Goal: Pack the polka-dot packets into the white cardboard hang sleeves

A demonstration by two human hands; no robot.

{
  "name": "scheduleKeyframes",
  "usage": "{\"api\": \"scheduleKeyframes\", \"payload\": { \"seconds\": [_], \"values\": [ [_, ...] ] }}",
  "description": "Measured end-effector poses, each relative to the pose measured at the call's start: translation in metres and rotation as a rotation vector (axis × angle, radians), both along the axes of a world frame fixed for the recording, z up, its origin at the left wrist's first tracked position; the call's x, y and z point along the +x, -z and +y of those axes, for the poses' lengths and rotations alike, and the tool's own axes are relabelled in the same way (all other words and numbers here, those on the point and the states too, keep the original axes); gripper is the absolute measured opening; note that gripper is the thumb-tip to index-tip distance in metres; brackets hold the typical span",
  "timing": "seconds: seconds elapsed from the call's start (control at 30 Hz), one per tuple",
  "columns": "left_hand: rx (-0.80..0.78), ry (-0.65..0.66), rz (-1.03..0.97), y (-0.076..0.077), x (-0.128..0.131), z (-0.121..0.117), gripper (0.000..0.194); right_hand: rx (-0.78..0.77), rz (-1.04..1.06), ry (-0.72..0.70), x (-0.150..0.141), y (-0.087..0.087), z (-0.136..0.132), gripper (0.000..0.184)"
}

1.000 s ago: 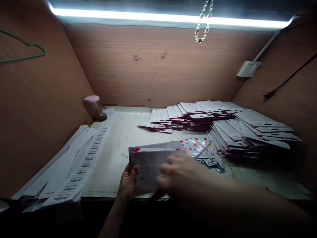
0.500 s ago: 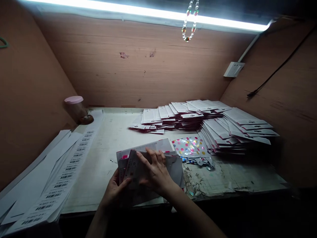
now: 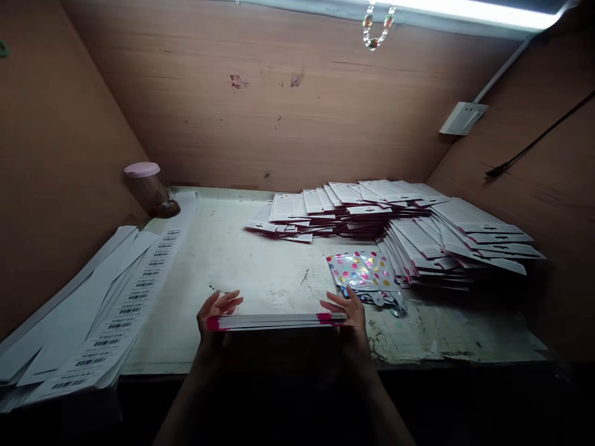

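My left hand [image 3: 216, 313] and my right hand [image 3: 348, 310] hold a squared-up stack of white cards with pink edges [image 3: 276, 321] between them, seen edge-on, just above the near part of the white work mat [image 3: 242, 266]. The left hand grips the stack's left end, with its fingers curled over the top. Over at the right end, fingers press from above. A dotted foil packet [image 3: 360, 271] lies just beyond my right hand.
Fanned piles of white card packets [image 3: 395, 223] cover the back and right of the mat. Long barcode label strips [image 3: 130, 303] hang over the left edge. A pink-lidded jar [image 3: 144, 186] stands in the back left corner. Wooden walls enclose the bench.
The cards were loosely fanned in my hands with the right hand on top; now they are gathered into one flat stack held by both ends. The camera view tilted down.
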State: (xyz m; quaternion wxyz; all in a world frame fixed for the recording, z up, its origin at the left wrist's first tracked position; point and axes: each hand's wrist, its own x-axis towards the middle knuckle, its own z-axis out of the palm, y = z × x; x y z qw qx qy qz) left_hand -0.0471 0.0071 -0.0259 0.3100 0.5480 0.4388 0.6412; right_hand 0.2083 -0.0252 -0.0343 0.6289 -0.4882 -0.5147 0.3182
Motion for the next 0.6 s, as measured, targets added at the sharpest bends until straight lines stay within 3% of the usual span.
{"api": "scheduleKeyframes", "payload": {
  "seconds": [0.13,0.23,0.33,0.43,0.6],
  "values": [
    [0.009,-0.085,0.010,0.011,0.012,-0.007,0.066,0.022,0.068,0.064,-0.015,0.019,-0.001,0.055],
    [-0.154,-0.083,0.023,0.004,0.019,-0.019,0.074,0.097,0.046,0.172,-0.023,0.019,-0.004,0.044],
    [-0.275,-0.115,0.000,-0.003,0.024,-0.028,0.083,0.158,-0.123,0.366,-0.025,0.013,-0.005,0.040],
    [-0.258,-0.127,-0.017,0.002,0.026,-0.030,0.083,0.219,-0.326,0.548,-0.027,0.009,-0.004,0.043],
    [-0.190,-0.198,-0.034,0.019,0.025,-0.029,0.076,0.228,-0.304,0.522,-0.029,0.009,0.000,0.039]
  ]
}}
